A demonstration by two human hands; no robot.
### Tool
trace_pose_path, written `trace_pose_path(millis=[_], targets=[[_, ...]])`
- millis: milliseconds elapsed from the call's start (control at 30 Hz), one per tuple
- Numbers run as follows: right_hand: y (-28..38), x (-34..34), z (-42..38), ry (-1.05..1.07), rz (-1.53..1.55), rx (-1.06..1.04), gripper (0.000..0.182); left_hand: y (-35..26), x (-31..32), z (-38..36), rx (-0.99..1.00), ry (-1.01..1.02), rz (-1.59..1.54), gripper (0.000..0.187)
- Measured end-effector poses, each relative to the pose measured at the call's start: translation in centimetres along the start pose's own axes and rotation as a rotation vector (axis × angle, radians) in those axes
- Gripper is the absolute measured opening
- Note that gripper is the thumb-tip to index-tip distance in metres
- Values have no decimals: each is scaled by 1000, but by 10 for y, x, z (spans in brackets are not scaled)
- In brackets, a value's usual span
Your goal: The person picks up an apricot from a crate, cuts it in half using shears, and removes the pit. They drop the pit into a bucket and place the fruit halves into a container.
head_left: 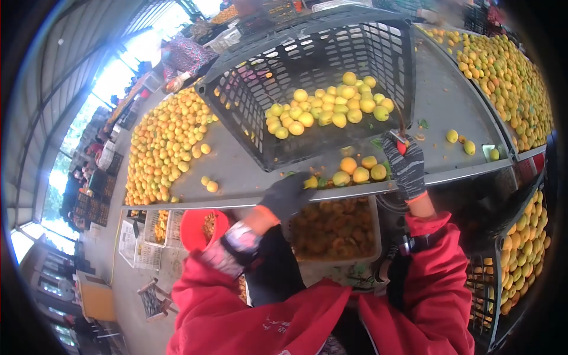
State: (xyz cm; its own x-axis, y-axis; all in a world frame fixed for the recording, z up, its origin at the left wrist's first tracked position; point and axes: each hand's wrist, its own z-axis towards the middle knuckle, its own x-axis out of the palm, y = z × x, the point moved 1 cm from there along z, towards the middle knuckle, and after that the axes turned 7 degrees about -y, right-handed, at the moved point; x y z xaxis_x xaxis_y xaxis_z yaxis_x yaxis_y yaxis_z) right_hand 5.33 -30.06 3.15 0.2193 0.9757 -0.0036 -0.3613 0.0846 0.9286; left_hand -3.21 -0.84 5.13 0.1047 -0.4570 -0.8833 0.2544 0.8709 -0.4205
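Our right hand (407, 171) grips a red tool (402, 147); our left hand (285, 196) meets a fruit (310, 182) at its two o'clock, pinch unclear. A nudge could roll it off the table's (231, 168) six-o'clock edge.

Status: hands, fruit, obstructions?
Left hand at a yellow fruit, grip unclear. Right hand closed around a red object. Loose fruit between them. Black crate close beyond, possible obstruction.
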Motion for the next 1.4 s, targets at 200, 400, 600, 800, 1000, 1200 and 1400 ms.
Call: trace_pose_path(millis=[200,400,600,800,1000,1200,1400], targets=[[-12,1,3,18,-100,-36,17,-38,92,101,-116,151,226,59],[-13,-6,9,36,-148,11,18,-32,111,115,-270,169,219,73],[-17,-4,9,24,-95,82,17,-42,97,113,-237,83,152,67],[-24,-2,2,135,272,190,26,-27,58,83,-77,-205,-761,54],[-25,29,-44,369,-59,-122,31,-11,60,51,-10,-54,-1001,53],[-3,55,-50,429,-303,-215,32,5,50,48,32,123,-943,54],[-11,68,-53,477,-427,-286,31,18,50,40,7,157,-911,55]])
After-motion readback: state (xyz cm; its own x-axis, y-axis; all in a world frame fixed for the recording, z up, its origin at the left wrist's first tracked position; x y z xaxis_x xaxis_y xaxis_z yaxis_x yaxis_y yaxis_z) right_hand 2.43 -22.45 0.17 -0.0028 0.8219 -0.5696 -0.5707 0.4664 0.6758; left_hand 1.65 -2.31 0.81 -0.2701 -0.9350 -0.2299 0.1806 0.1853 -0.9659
